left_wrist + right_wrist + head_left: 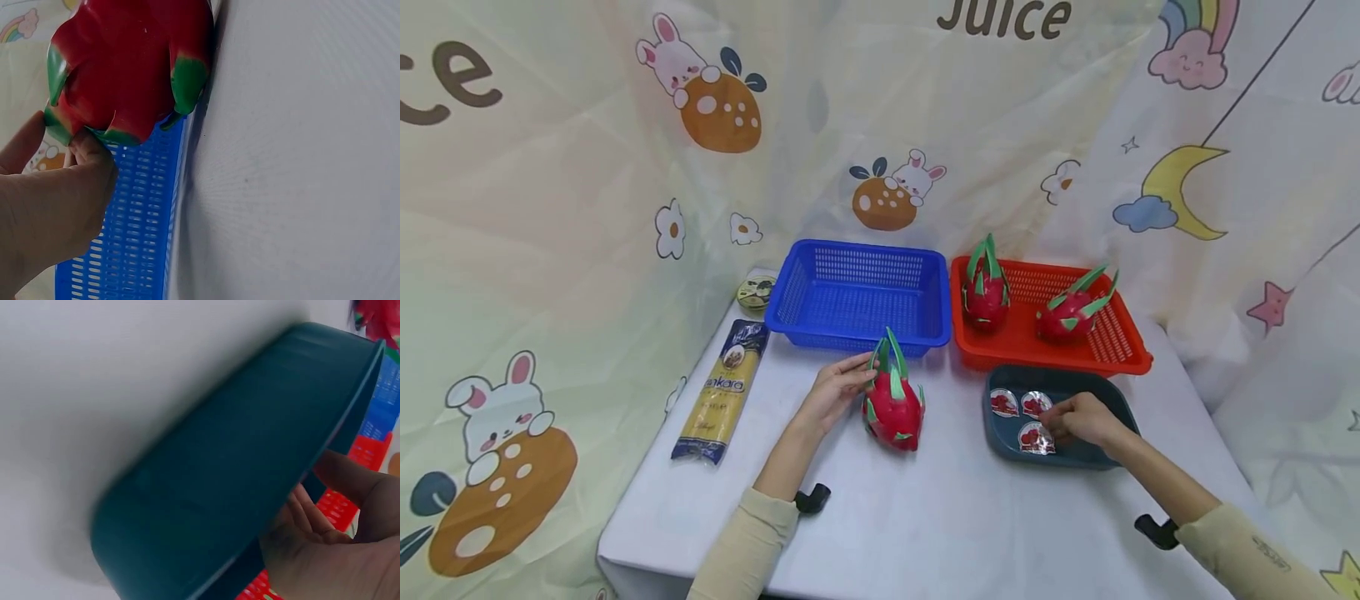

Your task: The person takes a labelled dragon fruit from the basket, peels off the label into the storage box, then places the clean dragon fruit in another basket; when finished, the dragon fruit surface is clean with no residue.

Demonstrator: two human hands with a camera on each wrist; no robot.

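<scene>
My left hand (pixel 837 390) pinches the green leafy top of a red dragon fruit (pixel 897 415), which stands tilted over the white table. In the left wrist view, thumb and fingers meet at green tips of the same fruit (pixel 134 56). Over at the right, my right hand (pixel 1078 419) reaches into a dark teal tray (pixel 1097 457), its curled fingers at the edge of a round sticker (pixel 1034 439) with a red fruit picture. Two similar stickers lie behind it. The tray's wall (pixel 219 462) hides the right fingertips in the right wrist view.
A blue basket (pixel 859 340) stands at the back. Beside it, a red basket (pixel 1037 357) holds one dragon fruit (pixel 987 300) upright and another (pixel 1064 321) lying down. Along the left edge are a pasta packet (pixel 721 392) and a round tin (pixel 756 292).
</scene>
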